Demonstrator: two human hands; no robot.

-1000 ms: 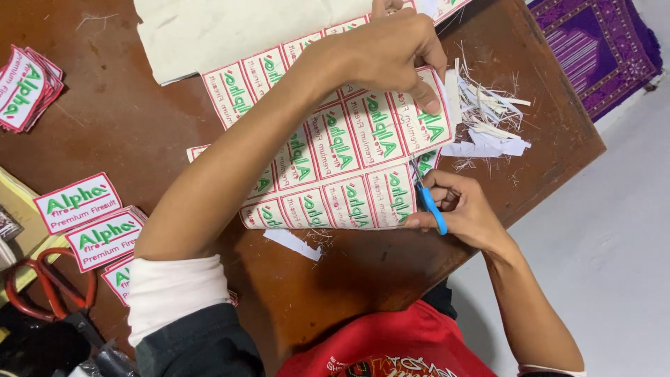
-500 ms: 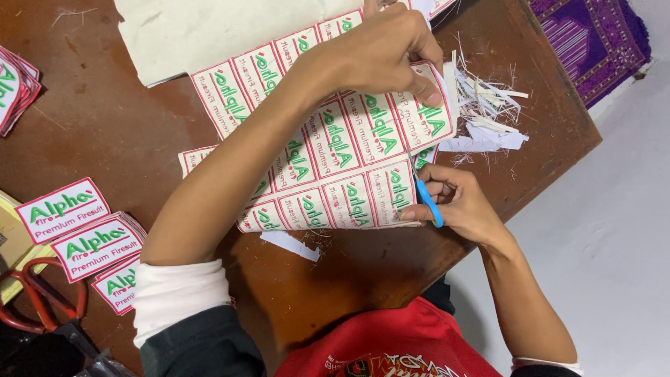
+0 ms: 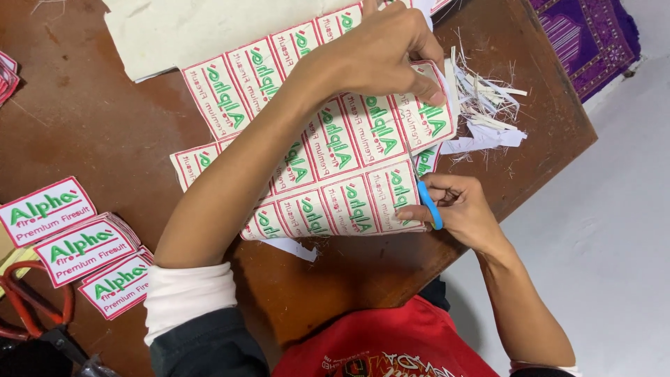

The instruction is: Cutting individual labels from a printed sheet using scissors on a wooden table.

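A printed label sheet (image 3: 335,150) is pinched flat by the left hand (image 3: 380,52) while blue-handled scissors (image 3: 430,204), gripped in the right hand (image 3: 457,209), are best kept along the red borders.

One head-worn camera looks steeply down, close over the table (image 3: 91,132) edge

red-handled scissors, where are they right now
In the head view, the red-handled scissors lie at the table's bottom-left corner, beside the stacks of cut labels, away from both hands.
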